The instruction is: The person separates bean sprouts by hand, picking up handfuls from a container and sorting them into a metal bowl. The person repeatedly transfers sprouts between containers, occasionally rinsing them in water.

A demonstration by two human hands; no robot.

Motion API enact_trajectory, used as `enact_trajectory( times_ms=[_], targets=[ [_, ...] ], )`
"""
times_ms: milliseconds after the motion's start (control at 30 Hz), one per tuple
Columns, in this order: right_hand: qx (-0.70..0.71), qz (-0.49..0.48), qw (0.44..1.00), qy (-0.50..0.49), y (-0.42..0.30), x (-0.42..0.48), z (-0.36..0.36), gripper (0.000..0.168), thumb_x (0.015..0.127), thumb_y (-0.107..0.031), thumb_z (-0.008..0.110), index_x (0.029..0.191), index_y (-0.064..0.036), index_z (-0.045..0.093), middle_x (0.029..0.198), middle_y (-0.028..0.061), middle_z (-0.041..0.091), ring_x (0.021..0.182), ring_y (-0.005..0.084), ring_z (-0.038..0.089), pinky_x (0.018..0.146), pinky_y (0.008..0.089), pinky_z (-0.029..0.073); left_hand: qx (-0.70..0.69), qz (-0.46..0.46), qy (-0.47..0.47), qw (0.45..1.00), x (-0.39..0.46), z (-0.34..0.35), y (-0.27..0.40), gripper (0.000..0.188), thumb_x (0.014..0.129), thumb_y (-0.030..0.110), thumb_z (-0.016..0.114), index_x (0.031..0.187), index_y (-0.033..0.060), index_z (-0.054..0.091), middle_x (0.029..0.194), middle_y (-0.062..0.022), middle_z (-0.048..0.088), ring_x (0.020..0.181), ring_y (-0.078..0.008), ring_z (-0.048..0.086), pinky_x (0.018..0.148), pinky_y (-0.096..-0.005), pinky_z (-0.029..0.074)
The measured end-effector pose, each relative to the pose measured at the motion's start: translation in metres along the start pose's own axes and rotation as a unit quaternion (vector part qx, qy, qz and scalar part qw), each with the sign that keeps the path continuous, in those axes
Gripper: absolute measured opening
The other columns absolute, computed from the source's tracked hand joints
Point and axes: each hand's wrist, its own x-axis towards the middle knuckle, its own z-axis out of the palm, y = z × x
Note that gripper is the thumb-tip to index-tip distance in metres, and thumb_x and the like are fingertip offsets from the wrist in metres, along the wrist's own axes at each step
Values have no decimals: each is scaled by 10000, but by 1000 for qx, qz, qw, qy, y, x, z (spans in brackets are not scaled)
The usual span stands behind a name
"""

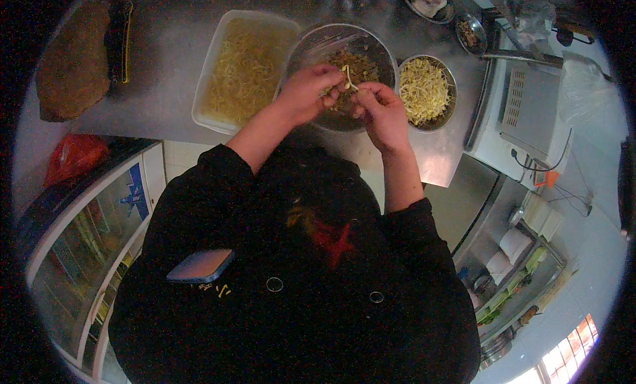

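My right hand (381, 108) pinches a soybean sprout (350, 77) between thumb and fingertips, over a large steel bowl (393, 51). My left hand (310, 92) is close beside it, its fingers curled around a few yellowish sprouts partly hidden by the fingers. Brownish sprout scraps (365, 66) lie in the bowl below. On the left, a white plastic tub (202, 103) holds many sprouts in cloudy water. To the right, a smaller steel bowl (452, 88) is heaped with pale sprouts with yellow heads (423, 91).
Everything stands on a stainless steel counter (164, 93). A brown sack-like item (74, 61) lies at its far left. A small steel bowl (471, 33) stands at the back right beside a white appliance (529, 110). A phone (202, 265) rests against the dark clothing; a glass-fronted cabinet (84, 235) stands left.
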Motion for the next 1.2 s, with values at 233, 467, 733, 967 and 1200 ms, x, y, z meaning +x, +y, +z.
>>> enact_trajectory(
  times_ms=[233,467,733,967,1200],
  targets=[
    [9,-84,994,67,-6,-3,-33,180,957,-54,648,1126,7,645,932,85,697,752,146,621,683,265,505,-10,-18,35,999,5,-2,-8,219,925,212,697,1082,67,651,938,-20,634,804,-129,588,638,-257,435],
    [-224,-168,918,280,-8,-10,-120,170,934,-103,694,1063,8,696,972,68,717,872,134,653,802,274,517,-1,-75,48,996,9,5,-2,231,928,216,705,1101,72,657,923,-16,649,785,-95,584,611,-218,411],
    [-159,-177,911,338,4,-6,-159,163,943,-102,685,1073,-6,676,1028,79,726,922,136,658,839,274,523,27,-92,33,995,15,11,-6,203,937,213,694,1074,65,668,896,-20,654,749,-79,557,615,-220,418],
    [129,-135,934,306,4,-6,-167,170,931,-122,665,1081,-43,650,989,102,703,887,205,669,763,323,536,44,-98,35,994,20,10,-9,188,944,218,690,1063,72,691,903,-30,674,747,-82,561,623,-220,428],
    [213,-143,937,237,-6,-7,-174,105,964,-167,618,1013,-76,594,872,90,624,791,210,583,675,346,461,35,-90,18,995,24,7,-9,199,945,202,686,1074,50,679,906,-37,664,765,-95,576,610,-225,412]
  ],
)
